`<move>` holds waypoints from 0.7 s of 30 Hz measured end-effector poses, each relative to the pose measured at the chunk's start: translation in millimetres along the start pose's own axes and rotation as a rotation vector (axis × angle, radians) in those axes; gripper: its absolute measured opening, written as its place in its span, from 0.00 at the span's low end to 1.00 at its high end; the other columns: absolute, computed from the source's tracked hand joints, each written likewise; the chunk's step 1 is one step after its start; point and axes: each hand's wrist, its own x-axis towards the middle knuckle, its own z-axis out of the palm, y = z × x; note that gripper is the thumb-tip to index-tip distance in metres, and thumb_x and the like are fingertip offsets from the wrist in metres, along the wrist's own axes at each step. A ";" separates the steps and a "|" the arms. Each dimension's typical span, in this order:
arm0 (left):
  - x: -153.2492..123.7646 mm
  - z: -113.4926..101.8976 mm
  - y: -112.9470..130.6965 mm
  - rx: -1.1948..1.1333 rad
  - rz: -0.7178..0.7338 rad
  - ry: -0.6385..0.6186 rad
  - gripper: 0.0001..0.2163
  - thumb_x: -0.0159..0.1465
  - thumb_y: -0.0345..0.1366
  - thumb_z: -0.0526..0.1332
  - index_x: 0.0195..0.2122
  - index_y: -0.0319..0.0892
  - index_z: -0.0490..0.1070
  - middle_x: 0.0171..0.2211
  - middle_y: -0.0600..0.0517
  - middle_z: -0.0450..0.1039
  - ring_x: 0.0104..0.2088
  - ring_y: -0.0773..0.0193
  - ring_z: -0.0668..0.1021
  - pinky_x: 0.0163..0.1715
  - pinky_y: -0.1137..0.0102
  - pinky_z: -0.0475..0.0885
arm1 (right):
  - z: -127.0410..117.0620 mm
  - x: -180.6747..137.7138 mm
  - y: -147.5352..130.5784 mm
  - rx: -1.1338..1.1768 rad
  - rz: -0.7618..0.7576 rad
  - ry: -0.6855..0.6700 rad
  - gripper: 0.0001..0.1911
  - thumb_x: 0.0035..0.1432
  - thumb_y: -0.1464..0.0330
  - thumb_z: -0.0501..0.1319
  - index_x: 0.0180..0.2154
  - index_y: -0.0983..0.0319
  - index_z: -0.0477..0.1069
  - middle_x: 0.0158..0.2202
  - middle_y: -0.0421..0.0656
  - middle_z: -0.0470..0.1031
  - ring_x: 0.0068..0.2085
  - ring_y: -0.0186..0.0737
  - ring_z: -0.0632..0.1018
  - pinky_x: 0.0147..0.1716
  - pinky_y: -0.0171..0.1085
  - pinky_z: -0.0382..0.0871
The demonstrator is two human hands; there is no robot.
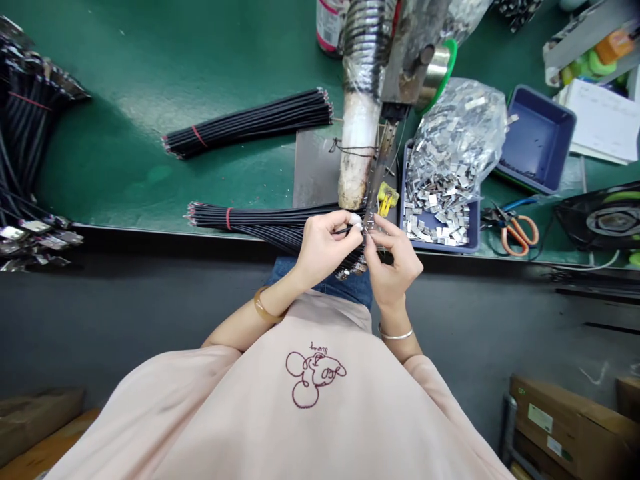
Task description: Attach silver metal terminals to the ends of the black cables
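Note:
My left hand (pixel 325 247) is closed in a pinch on a thin black wire (pixel 344 231), its thumb tip wrapped in white. My right hand (pixel 393 257) pinches a small metal clip (pixel 369 231) right against the wire's end. Both hands meet at the table's front edge, just under the tip of a soldering iron (pixel 380 167). Beneath my hands a bundle of black wires (pixel 260 219) tied with a red band lies across the edge and over my lap.
A second wire bundle (pixel 250 123) lies farther back on the green table (pixel 125 67). A blue tray (pixel 440 243) and a plastic bag (pixel 457 143) hold several metal clips. Orange scissors (pixel 517 230), an empty blue tray (pixel 537 137), a solder spool (pixel 440 67) sit right.

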 end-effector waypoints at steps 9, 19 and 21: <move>-3.7 -0.9 -1.0 0.088 -0.024 -0.058 0.04 0.56 0.31 0.60 0.25 0.37 0.71 0.18 0.60 0.51 0.22 0.74 0.53 0.21 0.76 0.50 | -3.7 -2.5 1.8 -0.007 0.038 -0.029 0.05 0.61 0.75 0.64 0.36 0.58 0.73 0.43 0.42 0.83 0.44 0.39 0.85 0.40 0.38 0.81; -4.4 -0.6 -0.1 0.055 -0.017 -0.069 0.05 0.58 0.32 0.59 0.26 0.38 0.69 0.19 0.60 0.51 0.22 0.74 0.53 0.21 0.76 0.50 | -4.8 1.4 -3.6 0.021 0.018 -0.031 0.08 0.59 0.77 0.66 0.36 0.59 0.74 0.43 0.43 0.83 0.46 0.40 0.84 0.45 0.39 0.80; -5.3 -0.7 0.4 0.063 -0.026 -0.086 0.04 0.57 0.31 0.59 0.26 0.38 0.69 0.19 0.60 0.51 0.22 0.74 0.53 0.21 0.76 0.51 | -6.0 -1.5 -2.6 0.015 0.035 -0.039 0.07 0.59 0.76 0.66 0.36 0.58 0.74 0.43 0.42 0.83 0.44 0.39 0.84 0.42 0.38 0.80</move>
